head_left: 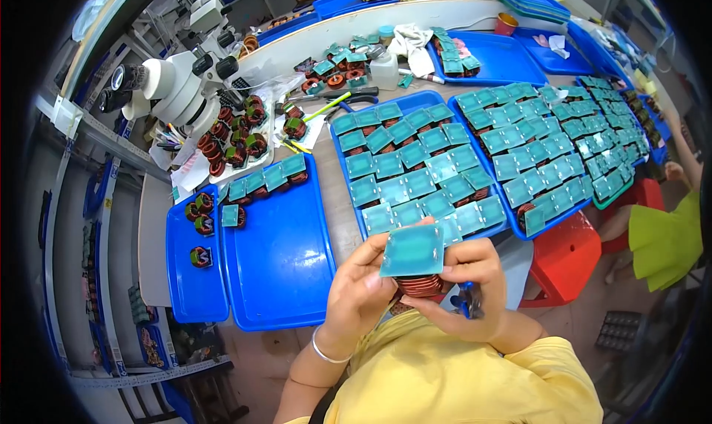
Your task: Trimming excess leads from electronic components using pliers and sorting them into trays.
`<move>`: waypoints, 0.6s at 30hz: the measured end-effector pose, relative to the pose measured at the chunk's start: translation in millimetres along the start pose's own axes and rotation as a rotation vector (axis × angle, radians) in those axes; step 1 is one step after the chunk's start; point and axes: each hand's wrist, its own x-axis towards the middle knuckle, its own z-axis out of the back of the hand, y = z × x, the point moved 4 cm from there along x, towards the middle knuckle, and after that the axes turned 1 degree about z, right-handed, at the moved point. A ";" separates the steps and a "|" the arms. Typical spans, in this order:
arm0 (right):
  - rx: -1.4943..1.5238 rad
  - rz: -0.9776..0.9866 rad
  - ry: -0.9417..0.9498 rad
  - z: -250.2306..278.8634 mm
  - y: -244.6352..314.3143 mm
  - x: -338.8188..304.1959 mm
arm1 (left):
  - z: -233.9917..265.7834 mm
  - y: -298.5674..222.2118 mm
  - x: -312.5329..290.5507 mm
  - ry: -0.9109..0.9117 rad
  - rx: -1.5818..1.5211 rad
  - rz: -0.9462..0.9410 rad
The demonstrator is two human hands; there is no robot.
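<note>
Close to my body, I hold up a copper-wound coil [417, 284] with a square teal plate [413, 250] on top. My left hand [357, 294] grips its left side, thumb near the plate's lower corner. On the other side, the fingers of my right hand [478, 283] pinch the plate's edge and the coil. A small blue-handled tool [467, 301], its kind hard to make out, is tucked in that same hand. Just beyond my hands lies a blue tray [351, 173] filled with rows of similar teal-topped coils.
More full trays [512, 215] stretch rightward. At left, one blue tray [278, 275] holds several teal-topped coils; a narrower tray [194, 287] has bare coils. A microscope [167, 90] stands behind, beside loose coils and pliers [356, 95]. A red stool [567, 257] and another person [667, 235] are at right.
</note>
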 end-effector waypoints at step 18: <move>-0.037 -0.064 0.049 9.6 0.2 12.2 | 0.8 3.9 -5.5 0.136 -0.163 0.003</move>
